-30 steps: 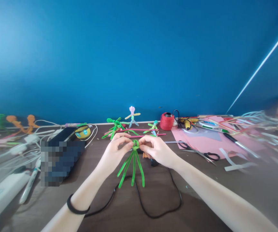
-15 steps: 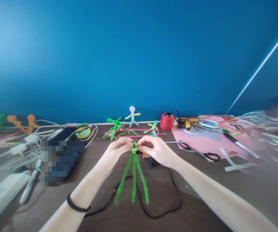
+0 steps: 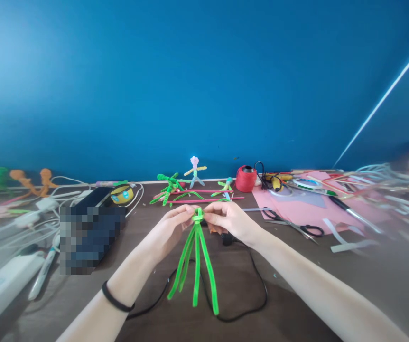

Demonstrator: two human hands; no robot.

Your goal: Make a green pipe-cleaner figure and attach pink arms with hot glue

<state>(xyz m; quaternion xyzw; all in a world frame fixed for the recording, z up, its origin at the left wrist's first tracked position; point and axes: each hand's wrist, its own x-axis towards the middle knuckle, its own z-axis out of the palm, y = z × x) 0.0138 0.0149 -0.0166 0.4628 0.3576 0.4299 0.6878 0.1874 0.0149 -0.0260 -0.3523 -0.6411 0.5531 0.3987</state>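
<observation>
Between my two hands hangs a bundle of bright green pipe cleaners [image 3: 197,251], twisted into a small knot at the top, with several long strands spreading downward over the table. My left hand [image 3: 171,230], with a black band round the wrist, pinches the left side of the knot. On the other side, the thumb and fingers of my right hand [image 3: 231,221] pinch the knot too. A black cable [image 3: 261,275] lies on the table behind and below the strands. Something dark and orange behind the knot is mostly hidden.
Pipe-cleaner figures [image 3: 169,185] and a red thread spool [image 3: 246,179] stand near the blue wall. Scissors [image 3: 297,225] lie by pink paper [image 3: 286,204] at right. A dark pouch [image 3: 94,228], a marker [image 3: 46,266] and a white power strip [image 3: 8,289] are at left.
The green bundle has turned and come slightly nearer; its strands hang a little lower, and another strand shows at the left. Both hands keep their pinch.
</observation>
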